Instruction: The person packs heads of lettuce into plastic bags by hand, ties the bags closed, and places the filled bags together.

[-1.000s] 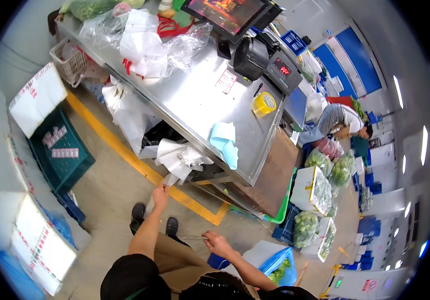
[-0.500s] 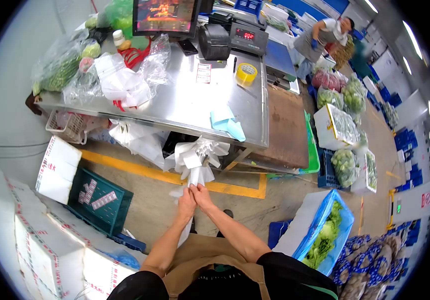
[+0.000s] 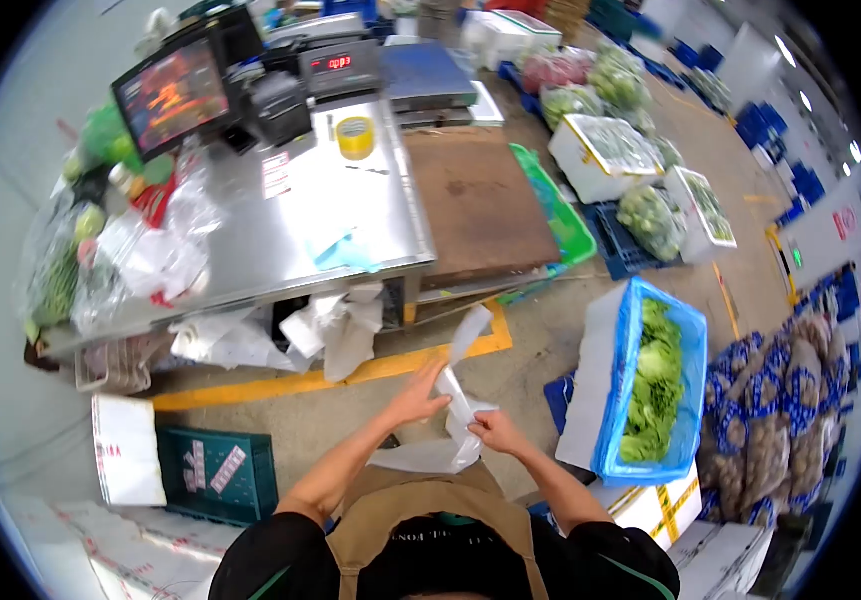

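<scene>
two hands [image 3: 423, 394], one tape roll [image 3: 356, 138], one lettuce box [image 3: 591, 395]

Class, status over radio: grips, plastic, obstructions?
Right grip holding thin, translucent white plastic sheet. Left grip against it, closure unclear. Sheet bent, trailing below. No obstruction visible.

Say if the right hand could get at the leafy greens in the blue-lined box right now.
Probably yes: the leafy greens lie uncovered in the open-topped box, off to the right hand's side. It may need to release the white plastic first.

Bright; ceiling lts [image 3: 785, 50] upper R; glare on steel tabletop [image 3: 276, 228]; slight motion blur; fisheye bend, blk corners.
</scene>
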A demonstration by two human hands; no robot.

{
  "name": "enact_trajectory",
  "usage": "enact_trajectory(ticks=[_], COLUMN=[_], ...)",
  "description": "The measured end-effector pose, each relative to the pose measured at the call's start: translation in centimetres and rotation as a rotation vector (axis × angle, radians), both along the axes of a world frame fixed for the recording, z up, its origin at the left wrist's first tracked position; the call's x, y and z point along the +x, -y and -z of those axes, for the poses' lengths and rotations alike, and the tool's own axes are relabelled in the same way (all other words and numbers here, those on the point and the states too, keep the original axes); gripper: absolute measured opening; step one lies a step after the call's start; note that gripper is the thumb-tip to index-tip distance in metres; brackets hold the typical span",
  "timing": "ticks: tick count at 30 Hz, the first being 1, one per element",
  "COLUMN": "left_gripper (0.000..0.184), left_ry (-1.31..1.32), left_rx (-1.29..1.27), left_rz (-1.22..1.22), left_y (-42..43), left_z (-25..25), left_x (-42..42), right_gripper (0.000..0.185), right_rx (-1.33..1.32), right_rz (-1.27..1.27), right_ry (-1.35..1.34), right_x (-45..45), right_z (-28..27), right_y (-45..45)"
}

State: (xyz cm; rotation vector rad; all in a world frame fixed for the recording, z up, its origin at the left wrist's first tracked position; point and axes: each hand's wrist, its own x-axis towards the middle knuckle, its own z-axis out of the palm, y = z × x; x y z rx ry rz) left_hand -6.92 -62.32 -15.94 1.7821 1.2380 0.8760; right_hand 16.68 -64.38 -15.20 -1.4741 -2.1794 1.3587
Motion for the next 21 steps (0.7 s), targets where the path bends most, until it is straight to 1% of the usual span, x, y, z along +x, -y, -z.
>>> enact_trajectory(ticks=[1,2,4,5,7,8,11,12,13,14,16,17,20,21], left_gripper=[0.056,0.055,0.045,0.041,0.035,0.033,0.032,0.032,0.035,0.035,0.034,0.033,0.027,0.024], left_ry=[0.020,0.037,0.045,0.051,0.019,0.004,0.053,0.065,0.017,-0.015,-0.076,0.029,0.147,0.074], left_rx=[-0.002,-0.004,0.034,0.052,0.103,0.127,0.033,-0.008,0.063,0.069,0.072,0.044,-0.018,-0.087], left_rz=[0.094,0.183,0.108,0.068,0.058,0.048,0.104,0.116,0.076,0.117,0.192,0.275,0.177,0.128], left_y=[-2.2,-4.3,-6.9,-8.2,-11.2,-12.3,-14.4,-14.8,-15.4,-16.4,-17.9,-18.5,-20.3,-20.9], left_z=[-0.7,-1.4,-5.0,-6.6,-8.0,-8.4,-9.9,-10.5,-10.7,-10.8,-11.4,-11.7,-12.0,-12.2], left_x=[1.2,2.6,5.3,6.7,9.2,10.6,15.4,17.0,18.4,19.4,21.0,21.4,22.8,22.9], right_gripper=[0.017,0.017,0.018,0.020,0.024,0.025,0.027,0.027,0.027,0.027,0.024,0.023,0.018,0.014], right_rx=[0.092,0.203,0.430,0.411,0.364,0.324,0.222,0.279,0.341,0.407,0.417,0.418,0.465,0.717], right_rz=[-0.074,-0.018,0.083,0.187,0.390,0.415,0.463,0.443,0.422,0.400,0.336,0.301,0.427,0.509], right_ry=[-0.007,-0.049,-0.131,-0.085,0.007,0.043,0.109,0.087,0.065,0.043,0.044,0.044,0.031,0.088], right_x=[0.9,2.1,5.0,6.7,10.1,11.5,14.7,15.7,16.7,17.6,19.4,20.1,21.9,22.3], right_z=[-2.3,-4.0,-6.6,-7.8,-9.8,-10.6,-12.3,-12.3,-12.2,-12.2,-13.0,-13.2,-13.3,-12.2], right_y=[-1.0,-1.9,-3.5,-4.2,-5.5,-6.1,-8.3,-8.9,-9.7,-10.6,-11.8,-12.3,-14.6,-15.4])
